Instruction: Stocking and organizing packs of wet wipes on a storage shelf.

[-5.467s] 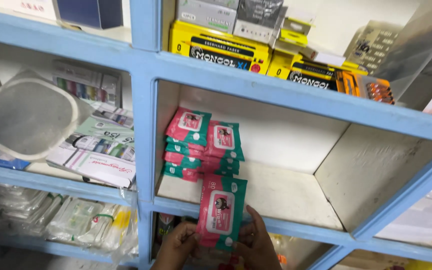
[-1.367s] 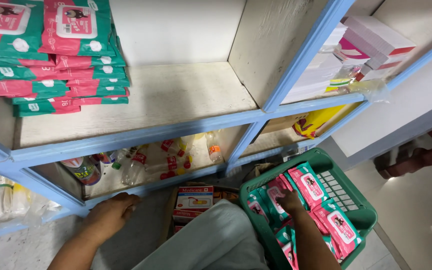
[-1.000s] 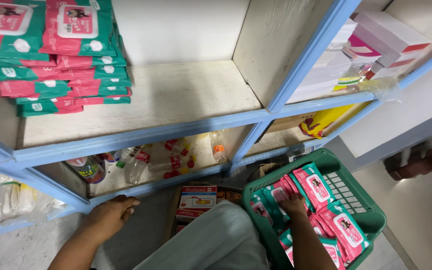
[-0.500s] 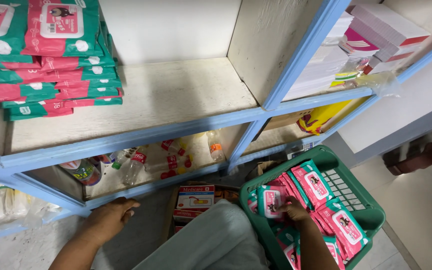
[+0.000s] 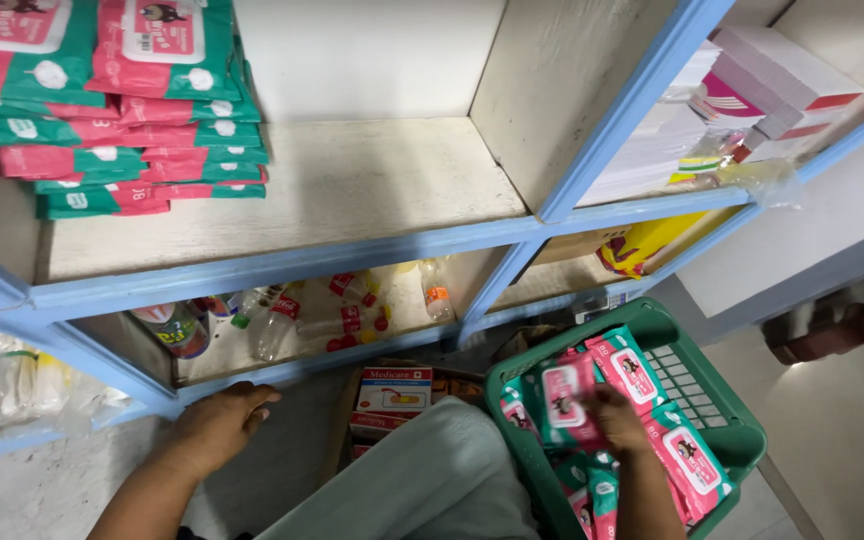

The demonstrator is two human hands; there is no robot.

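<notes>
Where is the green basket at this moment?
In the head view, the green basket sits low on the right, on the floor below the blue shelf. The right hand reaches into it among pink and green packets.

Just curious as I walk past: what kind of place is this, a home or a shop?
Most likely a small shop or its stockroom. Blue-framed shelves hold stacked pink-and-green wipe packs and paper boxes, and the right hand lifts a matching pack from a green basket full of them.
</notes>
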